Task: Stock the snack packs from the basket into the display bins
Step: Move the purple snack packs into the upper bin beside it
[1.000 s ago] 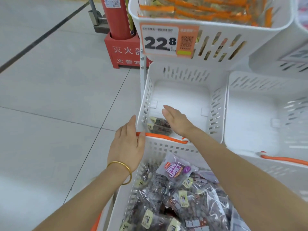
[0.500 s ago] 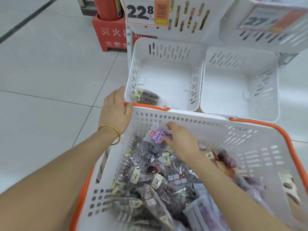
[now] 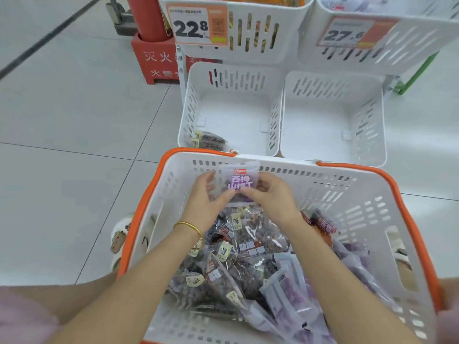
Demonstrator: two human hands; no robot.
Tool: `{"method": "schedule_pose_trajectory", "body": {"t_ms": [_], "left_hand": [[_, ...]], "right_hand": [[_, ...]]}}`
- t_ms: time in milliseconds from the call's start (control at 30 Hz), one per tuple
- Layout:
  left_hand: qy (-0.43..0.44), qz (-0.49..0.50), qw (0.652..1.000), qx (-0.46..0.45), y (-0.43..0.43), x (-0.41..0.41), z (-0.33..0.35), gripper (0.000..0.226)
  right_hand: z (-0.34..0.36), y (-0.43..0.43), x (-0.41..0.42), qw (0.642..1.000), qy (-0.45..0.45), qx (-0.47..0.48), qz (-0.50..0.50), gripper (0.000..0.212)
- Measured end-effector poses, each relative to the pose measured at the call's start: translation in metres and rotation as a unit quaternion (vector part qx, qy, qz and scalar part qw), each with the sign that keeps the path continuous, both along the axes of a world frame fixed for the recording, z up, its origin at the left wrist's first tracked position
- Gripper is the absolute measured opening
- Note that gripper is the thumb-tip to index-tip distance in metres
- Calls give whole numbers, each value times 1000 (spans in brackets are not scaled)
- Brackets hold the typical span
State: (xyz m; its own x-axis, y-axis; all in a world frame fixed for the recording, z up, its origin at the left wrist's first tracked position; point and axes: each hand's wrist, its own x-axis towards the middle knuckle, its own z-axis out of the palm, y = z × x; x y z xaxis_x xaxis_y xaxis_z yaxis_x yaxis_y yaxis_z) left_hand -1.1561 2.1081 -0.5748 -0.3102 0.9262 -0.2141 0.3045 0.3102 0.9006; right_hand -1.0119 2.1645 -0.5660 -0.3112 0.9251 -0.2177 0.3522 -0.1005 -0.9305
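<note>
A white basket (image 3: 360,194) with an orange rim sits in front of me, holding several clear snack packs (image 3: 248,252). Both hands hold one purple-labelled snack pack (image 3: 242,180) upright near the basket's far wall. My left hand (image 3: 207,194) grips its left side and my right hand (image 3: 270,194) pinches its right side. Beyond the basket stand two low white display bins. The left bin (image 3: 188,108) holds dark snack packs (image 3: 208,141) in its near left corner. The right bin (image 3: 377,125) has nothing in it.
Above the low bins hang two stocked white bins with price tags, 22.8 (image 3: 196,26) and 27 (image 3: 347,33). A red fire-extinguisher stand (image 3: 156,60) sits to the left on the tiled floor. A sandalled foot (image 3: 119,237) shows left of the basket.
My right hand came back from the left bin into the basket and took the purple-labelled pack. My left hand left the basket rim and joined it on the pack.
</note>
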Motion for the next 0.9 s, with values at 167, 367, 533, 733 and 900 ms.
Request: {"method": "schedule_pose_trajectory", "body": {"t_ms": [167, 367, 533, 733, 900], "left_hand": [[-81, 44, 996, 2, 11, 1, -3, 26], [-61, 59, 996, -14, 14, -3, -8, 24], [-66, 59, 996, -28, 13, 1, -9, 27], [-152, 40, 987, -37, 16, 10, 6, 7], [-156, 33, 986, -41, 28, 19, 20, 14]], "right_hand": [[-5, 11, 36, 995, -28, -33, -87, 17], [-63, 20, 66, 928, -361, 68, 55, 34], [-84, 26, 49, 886, -426, 143, 115, 30], [-63, 23, 69, 899, -380, 216, 35, 21], [15, 10, 85, 993, 12, 22, -116, 14]]}}
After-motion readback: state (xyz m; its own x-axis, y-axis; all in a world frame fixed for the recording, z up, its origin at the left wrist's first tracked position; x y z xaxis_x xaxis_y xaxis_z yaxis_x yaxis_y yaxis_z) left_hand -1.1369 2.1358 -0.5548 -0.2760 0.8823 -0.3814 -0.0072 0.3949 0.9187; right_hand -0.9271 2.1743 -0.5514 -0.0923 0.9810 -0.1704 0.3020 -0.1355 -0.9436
